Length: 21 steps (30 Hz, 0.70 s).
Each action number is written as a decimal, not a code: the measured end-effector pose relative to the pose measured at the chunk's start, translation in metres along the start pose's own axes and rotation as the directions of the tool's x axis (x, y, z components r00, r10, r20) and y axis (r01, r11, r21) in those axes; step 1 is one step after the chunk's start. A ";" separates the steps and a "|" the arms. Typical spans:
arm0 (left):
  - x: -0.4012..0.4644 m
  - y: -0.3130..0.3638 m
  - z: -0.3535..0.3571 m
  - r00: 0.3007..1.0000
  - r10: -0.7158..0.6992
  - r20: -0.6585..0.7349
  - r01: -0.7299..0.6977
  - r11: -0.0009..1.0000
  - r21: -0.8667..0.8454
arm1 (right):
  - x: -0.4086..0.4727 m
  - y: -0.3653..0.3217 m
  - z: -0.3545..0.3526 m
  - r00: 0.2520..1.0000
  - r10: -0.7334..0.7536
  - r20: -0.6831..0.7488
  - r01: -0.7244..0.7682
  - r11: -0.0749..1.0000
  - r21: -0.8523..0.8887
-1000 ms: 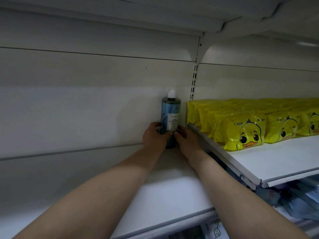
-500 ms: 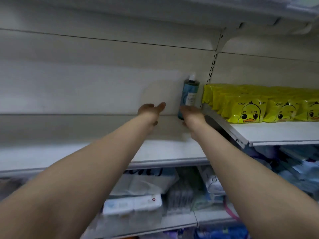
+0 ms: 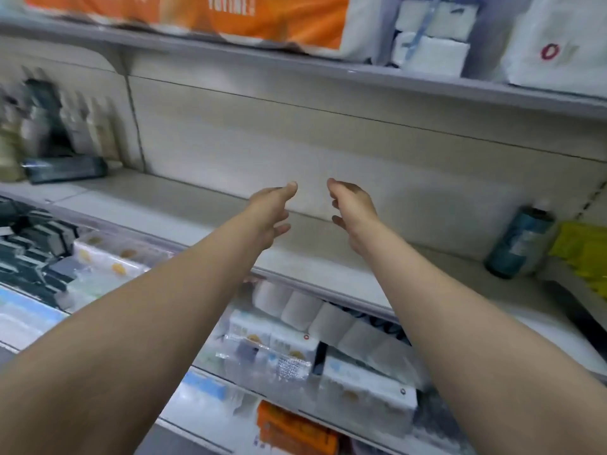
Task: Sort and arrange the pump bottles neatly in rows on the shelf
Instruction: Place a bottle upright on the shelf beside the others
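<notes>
A blue bottle with a white cap (image 3: pixel 520 242) stands upright at the far right of the white shelf (image 3: pixel 203 221), against the back wall. My left hand (image 3: pixel 272 211) and my right hand (image 3: pixel 353 208) hover side by side over the middle of the shelf, fingers loosely spread, holding nothing. At the far left a dark bottle (image 3: pixel 65 169) lies on its side. Behind it several blurred upright bottles (image 3: pixel 82 129) stand together.
Yellow packs (image 3: pixel 581 254) lie right of the blue bottle on a higher shelf board. Orange and white packages (image 3: pixel 262 18) fill the shelf above. Tissue packs and paper rolls (image 3: pixel 305 326) crowd the shelves below.
Both hands have let go of the blue bottle and moved left, away from it. The view has swung left, bringing the bottles at the far left into sight.
</notes>
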<state>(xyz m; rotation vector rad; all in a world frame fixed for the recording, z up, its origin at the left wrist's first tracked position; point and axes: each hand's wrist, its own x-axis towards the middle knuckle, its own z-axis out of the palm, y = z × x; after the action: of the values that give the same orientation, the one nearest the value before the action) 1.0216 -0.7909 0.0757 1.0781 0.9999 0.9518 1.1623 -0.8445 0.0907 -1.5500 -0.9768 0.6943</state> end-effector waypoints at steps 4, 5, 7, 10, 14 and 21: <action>-0.003 0.025 -0.098 0.993 0.042 -0.113 -0.050 0.996 -0.070 | -0.006 -0.025 0.098 0.984 -0.045 0.172 0.040 0.999 0.033; -0.003 0.031 -0.124 0.988 0.055 -0.143 -0.067 0.994 -0.083 | -0.008 -0.031 0.125 0.976 -0.056 0.209 0.048 0.998 0.043; -0.004 0.042 -0.177 0.977 0.075 -0.202 -0.098 0.990 -0.104 | -0.012 -0.043 0.180 0.962 -0.072 0.264 0.059 0.997 0.057; -0.004 0.057 -0.261 0.957 0.095 -0.275 -0.126 0.987 -0.097 | -0.023 -0.062 0.264 0.943 -0.084 0.321 0.060 0.995 0.083; -0.002 0.082 -0.375 0.937 0.113 -0.330 -0.148 0.986 -0.082 | -0.035 -0.088 0.377 0.918 -0.098 0.385 0.059 0.992 0.112; 0.010 0.113 -0.541 0.906 0.107 -0.409 -0.152 0.985 -0.080 | -0.053 -0.126 0.549 0.882 -0.055 0.468 0.003 0.994 0.112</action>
<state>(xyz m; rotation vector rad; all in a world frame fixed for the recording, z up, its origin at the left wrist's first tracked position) 0.4940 -0.6285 0.0924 0.8789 1.2041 1.3616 0.6442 -0.6175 0.0966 -1.2901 -1.2940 1.1186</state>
